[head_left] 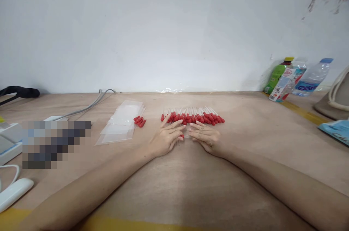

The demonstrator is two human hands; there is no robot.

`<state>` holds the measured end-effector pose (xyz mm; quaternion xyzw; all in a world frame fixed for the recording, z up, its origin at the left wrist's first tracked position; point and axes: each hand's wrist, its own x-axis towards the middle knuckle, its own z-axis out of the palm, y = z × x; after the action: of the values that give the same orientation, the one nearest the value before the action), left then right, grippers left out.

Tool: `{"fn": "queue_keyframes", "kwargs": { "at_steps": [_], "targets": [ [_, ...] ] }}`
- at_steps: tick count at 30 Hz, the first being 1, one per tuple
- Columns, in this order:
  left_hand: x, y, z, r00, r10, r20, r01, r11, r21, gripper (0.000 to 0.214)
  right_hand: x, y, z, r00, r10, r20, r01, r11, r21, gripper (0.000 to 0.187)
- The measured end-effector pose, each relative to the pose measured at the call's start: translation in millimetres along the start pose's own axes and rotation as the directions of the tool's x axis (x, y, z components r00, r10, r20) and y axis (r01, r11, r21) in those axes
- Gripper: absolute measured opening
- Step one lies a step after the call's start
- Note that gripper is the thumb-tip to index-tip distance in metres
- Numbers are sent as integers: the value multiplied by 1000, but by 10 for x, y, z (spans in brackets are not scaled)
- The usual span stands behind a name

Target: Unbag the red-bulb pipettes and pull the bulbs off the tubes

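My left hand (167, 138) is low over the table, its fingertips closed around a small red tip (181, 136). Facing it, my right hand (205, 137) has thumb and fingers together at a thin pale stick (187, 136) that spans the gap to the red tip. Fingers partly hide both pieces. Just beyond my hands lies a row of pale sticks with red ends (191, 117), their bare ends toward the wall. Several loose red pieces (140, 121) lie left of my left hand, beside overlapping clear plastic bags (120, 124).
Bottles (313, 78) and a carton (283, 84) stand at the back right. A blue packet (336, 132) and a bag with a cord handle (334, 94) are at the right edge. On the left are a grey cable (84, 109), a power strip (11, 147) and a white device (16, 193).
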<state>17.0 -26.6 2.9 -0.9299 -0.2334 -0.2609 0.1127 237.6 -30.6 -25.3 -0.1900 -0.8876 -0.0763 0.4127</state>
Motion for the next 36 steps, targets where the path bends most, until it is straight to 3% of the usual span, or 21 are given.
{"fn": "queue_keyframes", "kwargs": {
  "at_steps": [4, 8, 11, 14, 18, 24, 29, 33, 36],
  "targets": [
    [-92, -49, -2, 999, -43, -14, 43, 999, -11, 20, -44, 31, -43, 999, 18, -28, -17, 1000, 24, 33],
    [-212, -166, -71, 979, -168, -114, 169, 986, 6, 17, -97, 61, -106, 976, 197, -90, -199, 980, -14, 28],
    [-230, -322, -155, 937, -272, -220, 278, 961, -3, 18, -61, 24, -101, 948, 306, -84, -313, 945, -89, 27],
    [-222, -541, -254, 870, -416, -265, 436, 900, 17, 20, 31, -41, -33, 939, 344, -28, -345, 931, -119, 31],
    [-283, -796, -362, 805, -580, -125, 592, 799, 107, 21, 159, -107, 93, 929, 370, -3, -368, 923, -112, 23],
    [-388, -883, -383, 758, -652, 9, 611, 715, 341, 18, 261, -132, 225, 943, 331, -13, -329, 931, -158, 13],
    [-396, -848, -357, 769, -639, -10, 579, 690, 434, 24, 283, -167, 221, 941, 337, 30, -328, 931, -158, 15],
    [-333, -780, -313, 812, -578, -80, 556, 724, 408, 26, 319, -227, 163, 945, 314, 91, -299, 942, -152, 28],
    [-206, -740, -255, 818, -572, -56, 547, 746, 380, 28, 350, -259, 125, 941, 307, 143, -285, 947, -151, 36]
  ]
}}
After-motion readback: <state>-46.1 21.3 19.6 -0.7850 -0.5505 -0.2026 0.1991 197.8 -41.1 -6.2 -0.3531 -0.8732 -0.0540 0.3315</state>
